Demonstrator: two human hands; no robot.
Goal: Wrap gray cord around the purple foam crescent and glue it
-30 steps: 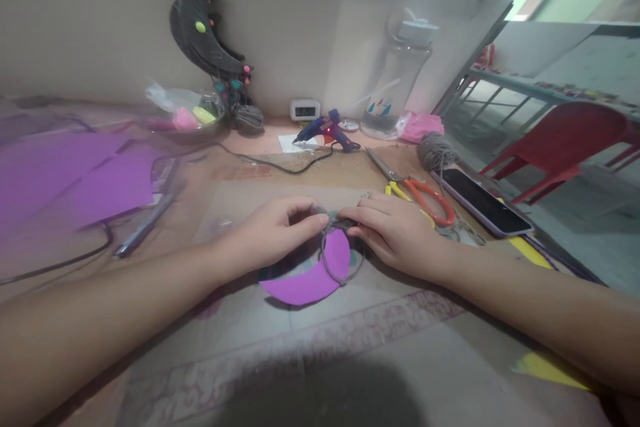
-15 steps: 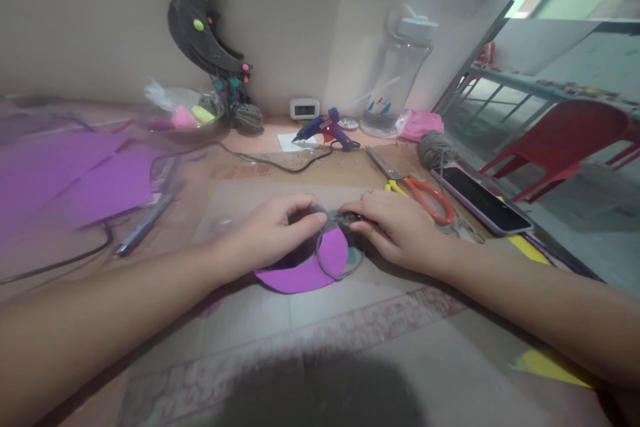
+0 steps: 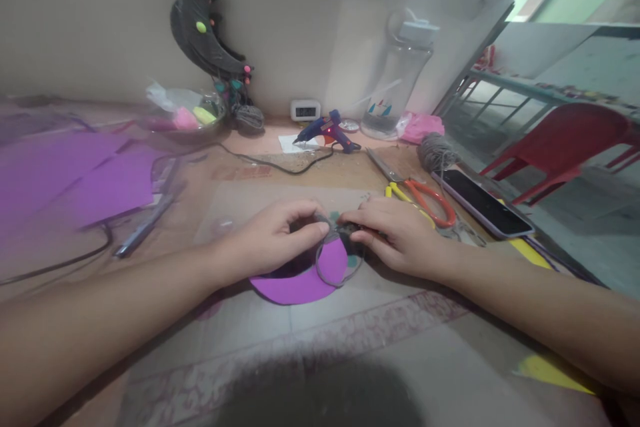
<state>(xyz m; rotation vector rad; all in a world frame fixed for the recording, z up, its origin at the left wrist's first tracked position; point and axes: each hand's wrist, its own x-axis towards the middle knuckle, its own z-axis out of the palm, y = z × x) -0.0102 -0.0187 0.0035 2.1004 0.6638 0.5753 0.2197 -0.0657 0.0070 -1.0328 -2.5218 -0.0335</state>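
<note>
A purple crescent-shaped piece [image 3: 293, 290], of foam or stiff paper, is held just over the middle of the work surface. My left hand [image 3: 280, 235] pinches its upper end, thumb in front, where grey yarn is wrapped round it. From there the grey yarn [image 3: 340, 285] hangs in a round loop in front of the purple piece. My right hand [image 3: 400, 237] is closed, its thumb and fingers pinching a grey yarn strand close to my left fingertips. Its fingers partly hide the strand.
Orange-and-yellow-handled scissors [image 3: 430, 200], a phone [image 3: 485, 203] and a grey yarn ball [image 3: 436, 152] lie at right. Behind are a glue gun [image 3: 327, 130] with a lit red light, a small clock [image 3: 305, 110] and a bottle [image 3: 397, 87]. Purple sheets [image 3: 115, 180] and a pen [image 3: 145, 227] lie left.
Both hands and the purple crescent have come slightly nearer to me, with the crescent a little to the left. The yarn loop still hangs between my hands.
</note>
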